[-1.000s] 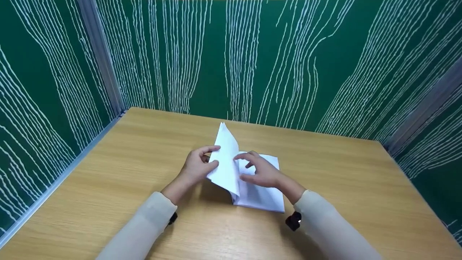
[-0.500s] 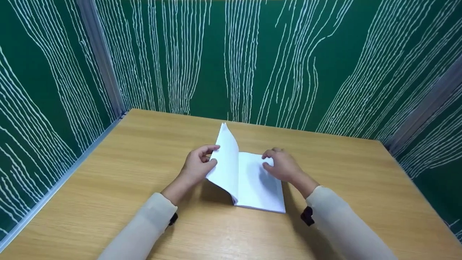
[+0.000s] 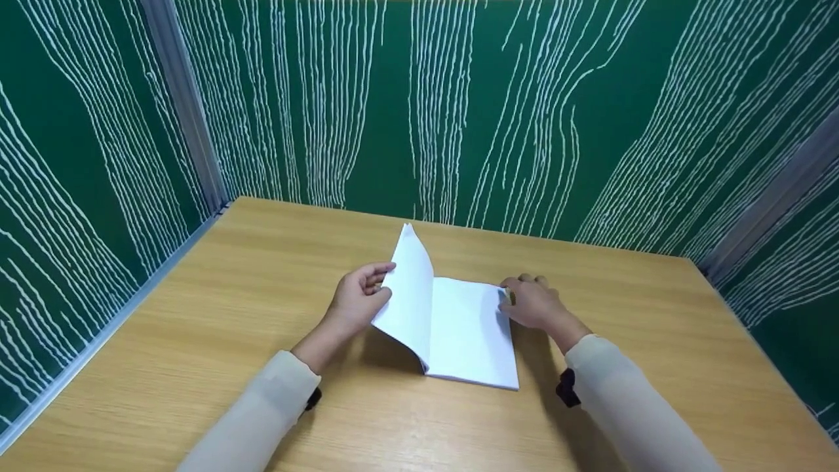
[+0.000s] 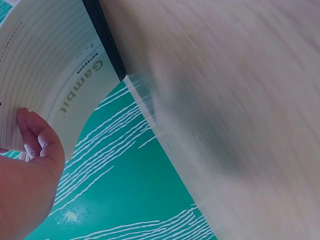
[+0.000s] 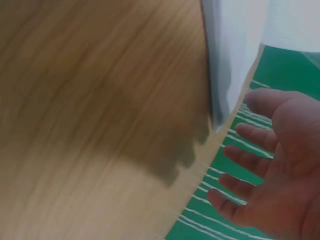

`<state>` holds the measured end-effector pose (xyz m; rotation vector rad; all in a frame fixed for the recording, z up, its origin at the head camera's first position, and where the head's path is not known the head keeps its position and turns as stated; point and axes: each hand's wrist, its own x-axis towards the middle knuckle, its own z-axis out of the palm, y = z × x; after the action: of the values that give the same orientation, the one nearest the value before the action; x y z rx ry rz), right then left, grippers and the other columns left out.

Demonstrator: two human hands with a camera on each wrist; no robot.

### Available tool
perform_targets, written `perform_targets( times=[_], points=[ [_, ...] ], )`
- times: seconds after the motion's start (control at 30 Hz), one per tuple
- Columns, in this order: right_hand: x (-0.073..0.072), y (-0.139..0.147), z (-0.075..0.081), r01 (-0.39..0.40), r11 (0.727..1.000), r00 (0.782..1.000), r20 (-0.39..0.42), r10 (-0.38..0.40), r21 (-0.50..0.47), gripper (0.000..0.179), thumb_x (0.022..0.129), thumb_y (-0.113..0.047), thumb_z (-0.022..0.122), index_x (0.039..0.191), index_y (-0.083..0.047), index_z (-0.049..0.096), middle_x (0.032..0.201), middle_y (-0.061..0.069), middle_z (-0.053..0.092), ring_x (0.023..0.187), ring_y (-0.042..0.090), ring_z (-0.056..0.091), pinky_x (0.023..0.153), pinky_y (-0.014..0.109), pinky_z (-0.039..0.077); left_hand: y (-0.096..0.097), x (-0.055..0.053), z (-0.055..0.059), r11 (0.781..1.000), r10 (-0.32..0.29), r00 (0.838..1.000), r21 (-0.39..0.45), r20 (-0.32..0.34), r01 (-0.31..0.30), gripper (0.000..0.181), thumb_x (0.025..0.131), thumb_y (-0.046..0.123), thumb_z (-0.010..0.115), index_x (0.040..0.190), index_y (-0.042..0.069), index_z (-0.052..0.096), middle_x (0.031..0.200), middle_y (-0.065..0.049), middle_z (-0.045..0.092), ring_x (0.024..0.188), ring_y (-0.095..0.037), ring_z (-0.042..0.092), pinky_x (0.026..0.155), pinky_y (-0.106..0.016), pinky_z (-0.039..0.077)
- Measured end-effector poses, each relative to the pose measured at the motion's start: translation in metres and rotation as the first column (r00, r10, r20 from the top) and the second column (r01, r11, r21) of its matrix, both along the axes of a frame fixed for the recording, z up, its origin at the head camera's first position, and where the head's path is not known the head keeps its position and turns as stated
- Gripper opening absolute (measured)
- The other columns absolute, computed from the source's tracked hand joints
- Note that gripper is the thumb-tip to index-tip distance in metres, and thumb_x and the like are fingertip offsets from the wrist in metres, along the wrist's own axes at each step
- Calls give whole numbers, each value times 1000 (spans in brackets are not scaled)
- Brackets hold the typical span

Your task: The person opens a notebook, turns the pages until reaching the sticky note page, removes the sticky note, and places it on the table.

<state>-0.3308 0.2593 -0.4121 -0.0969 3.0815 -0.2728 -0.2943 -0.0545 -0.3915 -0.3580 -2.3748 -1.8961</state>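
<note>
A white-paged notebook [image 3: 468,331] lies spread on the table, its left part raised and curving up from the spine. My left hand [image 3: 357,298] pinches the outer edge of that raised part between thumb and fingers. In the left wrist view the notebook's cover [image 4: 60,70] shows the words "Gambit" and "NOTEBOOK", with a black spine strip. At the top right corner of the flat page is my right hand [image 3: 534,303], fingers loosely bent and spread. From the right wrist view, that hand [image 5: 280,155] holds nothing, its fingers apart beside the notebook's edge [image 5: 220,75].
The wooden table [image 3: 196,354] extends around the notebook on every side. Behind it stands a green wall [image 3: 387,118] with white wavy lines, and grey posts [image 3: 183,98] mark the corners. A dark wrist device [image 3: 569,388] sits under the right sleeve.
My right hand has moved right, from near the spine across the page to its top right corner. The left hand has stayed almost still, holding the raised part.
</note>
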Motion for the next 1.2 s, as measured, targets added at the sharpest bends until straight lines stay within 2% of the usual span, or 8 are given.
perform_targets(
  times=[0.2, 0.47, 0.97, 1.1, 1.2],
  points=[
    [-3, 5, -7, 27, 998, 998, 48, -29, 49, 50, 81, -40, 54, 128, -24, 43, 129, 17, 38, 111, 37, 30, 89, 62, 26, -1, -1, -1, 1000, -5, 999, -10, -33, 5, 34, 80, 9, 54, 113, 15, 57, 113, 2, 59, 95, -11, 55, 81, -25, 46],
    [-4, 5, -10, -3, 994, 999, 37, -1, 107, 51, 82, -38, 54, 128, -19, 45, 128, 20, 40, 112, 39, 30, 87, 60, 30, -1, 0, -2, 1000, -7, 1000, -27, -26, 7, 32, 81, 11, 53, 113, 16, 57, 112, 2, 59, 96, -10, 56, 82, -26, 46],
    [-7, 4, -13, 3, 996, 999, 37, -6, 87, 50, 82, -37, 56, 127, -19, 46, 127, 20, 40, 114, 41, 27, 87, 60, 30, -1, 0, -3, 1000, 0, 1000, -6, -11, 0, 32, 81, 10, 54, 113, 16, 57, 112, 2, 59, 95, -11, 57, 81, -25, 47],
    [-7, 3, -12, 6, 999, 999, 38, -7, 50, 48, 81, -34, 57, 126, -18, 47, 126, 19, 42, 114, 41, 28, 87, 61, 30, -2, 1, -2, 1000, -8, 1000, -10, 7, 8, 33, 82, 11, 53, 114, 16, 56, 113, 2, 58, 97, -10, 56, 83, -24, 46],
    [-7, 2, -12, 5, 1000, 1000, 29, -6, 8, 47, 81, -30, 58, 125, -18, 48, 125, 18, 43, 114, 40, 28, 86, 61, 30, -2, 5, 3, 1000, -26, 1000, -2, 7, 26, 34, 82, 9, 53, 116, 12, 55, 116, -2, 58, 101, -13, 55, 85, -26, 46]
  ],
)
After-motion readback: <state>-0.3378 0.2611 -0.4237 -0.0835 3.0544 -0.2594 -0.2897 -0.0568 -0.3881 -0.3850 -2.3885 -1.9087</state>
